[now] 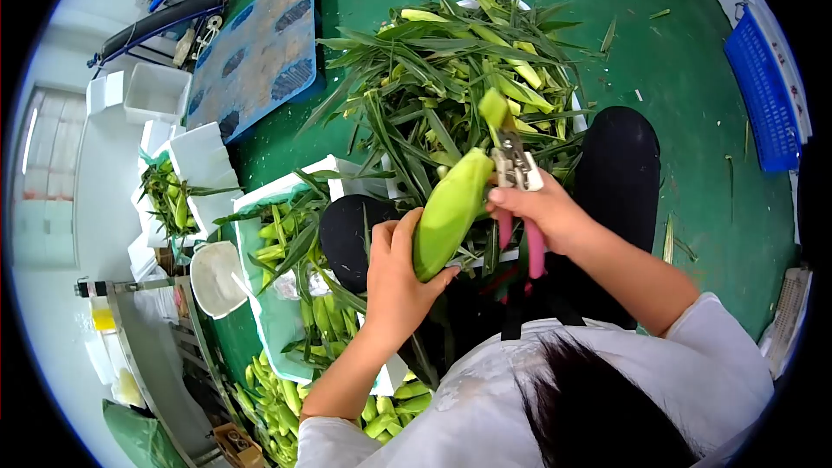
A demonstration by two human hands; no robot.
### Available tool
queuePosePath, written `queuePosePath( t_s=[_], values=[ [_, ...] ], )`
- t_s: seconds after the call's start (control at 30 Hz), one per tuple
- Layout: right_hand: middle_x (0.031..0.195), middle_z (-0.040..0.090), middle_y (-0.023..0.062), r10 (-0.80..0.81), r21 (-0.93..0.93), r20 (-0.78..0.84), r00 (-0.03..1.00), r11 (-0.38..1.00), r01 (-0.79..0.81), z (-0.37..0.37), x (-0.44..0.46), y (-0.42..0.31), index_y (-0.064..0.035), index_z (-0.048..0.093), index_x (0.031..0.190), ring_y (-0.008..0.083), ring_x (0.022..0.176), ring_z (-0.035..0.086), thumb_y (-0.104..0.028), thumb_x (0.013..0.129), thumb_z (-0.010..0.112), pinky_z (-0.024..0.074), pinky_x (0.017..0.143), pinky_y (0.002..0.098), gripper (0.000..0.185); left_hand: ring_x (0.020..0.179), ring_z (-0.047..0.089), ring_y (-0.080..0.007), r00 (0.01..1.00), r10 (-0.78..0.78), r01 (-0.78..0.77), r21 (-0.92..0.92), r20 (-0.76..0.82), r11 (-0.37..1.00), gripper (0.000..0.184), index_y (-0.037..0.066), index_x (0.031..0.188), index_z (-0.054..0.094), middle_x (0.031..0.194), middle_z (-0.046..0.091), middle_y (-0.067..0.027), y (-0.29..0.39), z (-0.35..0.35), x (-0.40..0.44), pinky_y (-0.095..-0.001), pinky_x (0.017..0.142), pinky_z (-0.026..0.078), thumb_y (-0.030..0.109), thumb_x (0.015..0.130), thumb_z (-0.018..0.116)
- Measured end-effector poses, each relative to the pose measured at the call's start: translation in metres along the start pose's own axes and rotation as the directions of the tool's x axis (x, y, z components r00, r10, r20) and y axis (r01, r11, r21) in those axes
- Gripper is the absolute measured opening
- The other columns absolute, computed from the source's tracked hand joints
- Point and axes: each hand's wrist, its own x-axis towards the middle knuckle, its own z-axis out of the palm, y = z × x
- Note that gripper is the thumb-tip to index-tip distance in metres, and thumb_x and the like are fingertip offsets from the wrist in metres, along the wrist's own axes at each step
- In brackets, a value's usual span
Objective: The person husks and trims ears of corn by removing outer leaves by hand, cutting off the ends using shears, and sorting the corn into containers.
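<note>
My left hand (397,271) is wrapped round a green ear of corn (451,215) still in its husk, held tilted with its upper end toward my right hand. Pink-handled pruning shears (532,247) are gripped in my right hand (543,206), their metal blades pointing up beside the corn's top end. A short cut piece of corn stalk (494,109) shows at the blade tips; whether it is touching them I cannot tell. Beyond both hands lies a big heap of corn leaves and husks (416,78), spread between and past my knees.
At my left stands a white foam box (260,316) lined with green plastic, holding leafy corn. Trimmed ears (279,407) are piled below it. A blue pallet (260,48) lies farther off, a white bucket (217,279) stands at left, and a blue crate (763,91) at right.
</note>
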Motion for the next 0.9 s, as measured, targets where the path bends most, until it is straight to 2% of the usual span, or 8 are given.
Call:
queuePosePath(
  t_s=[0.13, 0.27, 0.4, 0.47, 0.53, 0.67, 0.77, 0.9],
  values=[
    [0.1, 0.061, 0.0064, -0.284, -0.176, 0.02, 0.959, 0.943, 0.283, 0.006, 0.02, 0.0, -0.0013, 0.048, 0.131, 0.0149, 0.08, 0.061, -0.009, 0.084, 0.064, 0.0519, 0.058, 0.0285, 0.05, 0.099, 0.058, -0.0299, 0.999, 0.035, -0.041, -0.158, -0.04, 0.987, 0.09, 0.008, 0.138, 0.047, 0.104, 0.054, -0.0129, -0.002, -0.013, 0.004, -0.0376, 0.089, 0.048, 0.011, 0.06, 0.091],
    [0.089, 0.056, -0.0004, -0.238, -0.377, -0.063, 0.969, 0.905, 0.198, 0.004, 0.033, -0.046, -0.0004, 0.055, 0.118, 0.0096, 0.073, 0.051, -0.009, 0.077, 0.065, 0.0447, 0.066, 0.0256, 0.043, 0.113, 0.06, -0.0194, 0.937, -0.15, 0.348, -0.795, 0.316, 0.497, 0.082, -0.004, 0.137, 0.048, 0.123, 0.062, -0.0119, -0.035, -0.034, 0.0, -0.032, 0.099, 0.045, 0.028, 0.073, 0.088],
    [0.098, 0.067, 0.0215, -0.689, -0.997, 0.006, 0.725, 0.051, 0.057, -0.022, 0.074, -0.088, -0.0001, 0.054, 0.112, 0.0382, 0.087, 0.067, -0.026, 0.077, 0.075, 0.0537, 0.077, 0.0449, 0.048, 0.115, 0.06, -0.0208, 0.977, -0.074, 0.193, -0.69, 0.198, 0.697, 0.074, -0.005, 0.14, 0.048, 0.127, 0.062, -0.012, -0.044, -0.067, -0.004, -0.0316, 0.101, 0.044, 0.028, 0.082, 0.08],
    [0.099, 0.068, 0.0162, -0.593, -0.983, -0.019, 0.805, 0.158, 0.093, -0.003, 0.055, -0.104, -0.002, 0.055, 0.111, 0.0324, 0.088, 0.068, -0.025, 0.08, 0.075, 0.0539, 0.08, 0.0413, 0.044, 0.121, 0.058, -0.0272, 0.982, 0.122, -0.075, -0.293, 0.147, 0.953, 0.067, 0.004, 0.135, 0.057, 0.128, 0.061, -0.0124, -0.018, -0.098, 0.009, -0.04, 0.106, 0.039, 0.019, 0.074, 0.081],
    [0.105, 0.067, 0.0113, -0.125, -0.604, 0.202, 0.971, 0.765, 0.224, 0.009, 0.031, -0.099, -0.0028, 0.056, 0.114, 0.0256, 0.094, 0.066, -0.026, 0.081, 0.078, 0.0524, 0.086, 0.0386, 0.046, 0.124, 0.055, -0.031, 0.917, 0.351, -0.38, 0.149, 0.188, 0.913, 0.066, 0.01, 0.133, 0.06, 0.131, 0.06, -0.0094, -0.004, -0.108, 0.018, -0.0494, 0.112, 0.031, 0.016, 0.07, 0.08],
    [0.109, 0.061, 0.0076, 0.074, -0.475, 0.417, 0.906, 0.867, 0.148, 0.026, -0.004, -0.037, -0.0005, 0.052, 0.126, 0.0162, 0.103, 0.057, -0.023, 0.079, 0.083, 0.0464, 0.092, 0.0324, 0.06, 0.135, 0.045, -0.0326, 0.817, 0.548, -0.572, 0.368, 0.178, 0.733, 0.064, 0.015, 0.132, 0.061, 0.137, 0.055, -0.0112, 0.01, -0.083, 0.02, -0.0546, 0.116, 0.025, 0.007, 0.07, 0.077],
    [0.113, 0.058, 0.0062, -0.137, -0.381, 0.257, 0.957, 0.895, 0.231, 0.022, -0.019, -0.005, -0.0002, 0.047, 0.131, 0.0151, 0.104, 0.055, -0.019, 0.078, 0.084, 0.0448, 0.093, 0.0307, 0.068, 0.135, 0.044, -0.0357, 0.869, 0.159, -0.275, -0.191, -0.469, 0.942, 0.063, 0.006, 0.141, 0.048, 0.143, 0.045, -0.0198, -0.014, -0.017, -0.004, -0.0469, 0.115, 0.029, 0.004, 0.081, 0.067],
    [0.113, 0.061, 0.0131, -0.072, -0.541, 0.249, 0.966, 0.816, 0.201, 0.031, -0.039, 0.013, 0.0015, 0.045, 0.134, 0.0202, 0.1, 0.061, -0.02, 0.076, 0.084, 0.0489, 0.091, 0.0344, 0.073, 0.127, 0.05, -0.0281, 0.953, -0.302, 0.06, -0.987, 0.011, 0.152, 0.067, 0.003, 0.15, 0.03, 0.141, 0.047, -0.0143, -0.004, 0.045, -0.014, -0.0408, 0.107, 0.041, 0.042, 0.101, 0.053]
  ],
)
